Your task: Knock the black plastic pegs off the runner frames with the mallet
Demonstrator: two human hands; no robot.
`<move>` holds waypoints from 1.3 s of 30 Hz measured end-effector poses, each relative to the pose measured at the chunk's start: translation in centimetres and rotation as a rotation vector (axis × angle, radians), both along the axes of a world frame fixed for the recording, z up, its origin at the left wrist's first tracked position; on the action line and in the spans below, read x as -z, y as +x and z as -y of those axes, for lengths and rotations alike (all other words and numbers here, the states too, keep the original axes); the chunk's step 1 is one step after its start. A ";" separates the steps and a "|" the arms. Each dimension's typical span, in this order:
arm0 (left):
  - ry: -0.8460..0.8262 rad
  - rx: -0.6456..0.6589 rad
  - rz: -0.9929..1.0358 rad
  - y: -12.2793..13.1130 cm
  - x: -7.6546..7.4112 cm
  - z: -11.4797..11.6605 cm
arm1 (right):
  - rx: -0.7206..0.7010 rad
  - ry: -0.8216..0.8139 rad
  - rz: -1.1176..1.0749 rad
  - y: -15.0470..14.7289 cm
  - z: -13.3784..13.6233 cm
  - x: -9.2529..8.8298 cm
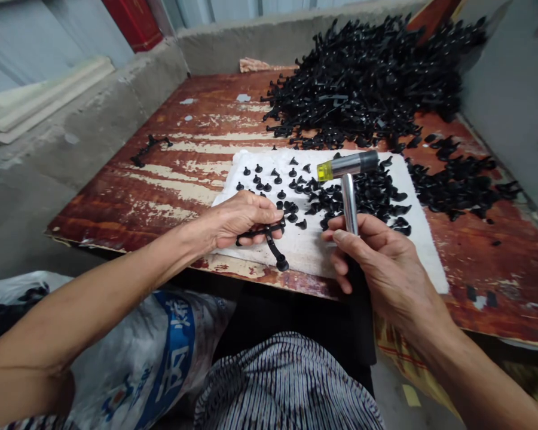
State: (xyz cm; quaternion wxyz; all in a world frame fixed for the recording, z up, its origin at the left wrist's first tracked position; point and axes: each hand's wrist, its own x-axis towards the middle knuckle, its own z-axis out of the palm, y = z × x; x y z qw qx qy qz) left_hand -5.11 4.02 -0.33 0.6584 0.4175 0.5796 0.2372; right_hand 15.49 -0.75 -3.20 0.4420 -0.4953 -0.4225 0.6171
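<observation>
My left hand (246, 218) is closed on a branched black plastic piece (272, 242), pinching it between thumb and fingers over the near edge of a white cloth (314, 254). One arm of the piece hangs down and ends in a round cup. In my right hand (370, 251) is a mallet (349, 200), its shaft upright in my fingers, with a yellow face on the left and a dark one on the right. The mallet head is raised above the cloth. Small black plastic parts (363, 191) lie scattered and heaped on the cloth beyond both hands.
A large pile of black plastic pieces (363, 83) fills the back right of the worn red-brown board (161, 179). More small parts (461, 182) lie right of the cloth. A black branched scrap (150, 149) sits at left. A white printed sack (174, 346) stands below the board's left edge.
</observation>
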 end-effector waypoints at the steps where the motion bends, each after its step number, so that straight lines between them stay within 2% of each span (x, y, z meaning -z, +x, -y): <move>1: -0.001 -0.001 0.000 0.0 0.0 0.0 | -0.003 0.002 0.000 0.0 0.0 0.0; 12: 0.004 -0.003 -0.050 0.4 -0.1 0.0 | -0.002 0.012 -0.002 0.1 -0.1 0.3; 17: 0.022 -0.002 -0.104 0.7 -0.3 0.2 | -0.035 0.045 0.064 0.2 0.0 0.4; 20: 0.033 -0.008 -0.137 0.9 -0.3 0.5 | -0.100 0.210 0.261 0.8 0.2 0.3; 23: 0.065 0.002 -0.145 1.0 -0.1 0.6 | -0.108 0.493 0.502 1.5 0.4 -0.2; 27: 0.062 -0.003 -0.170 1.1 0.1 0.8 | -0.147 0.843 0.666 1.9 0.8 -1.4; 30: 0.047 -0.012 -0.154 1.0 0.4 0.8 | -0.126 1.035 0.793 2.0 1.0 -1.6; 32: 0.067 -0.001 -0.144 0.8 0.7 0.8 | -0.166 1.067 0.874 2.1 0.8 -1.3; 35: 0.082 0.022 -0.144 0.6 0.9 0.7 | -0.288 1.028 0.923 2.3 0.5 -0.9; 36: 0.075 0.022 -0.135 0.6 0.9 0.7 | -0.280 1.028 0.903 2.4 0.5 -0.9; 39: 0.043 0.002 -0.109 0.7 0.6 0.6 | -0.107 1.037 0.809 2.4 0.8 -1.0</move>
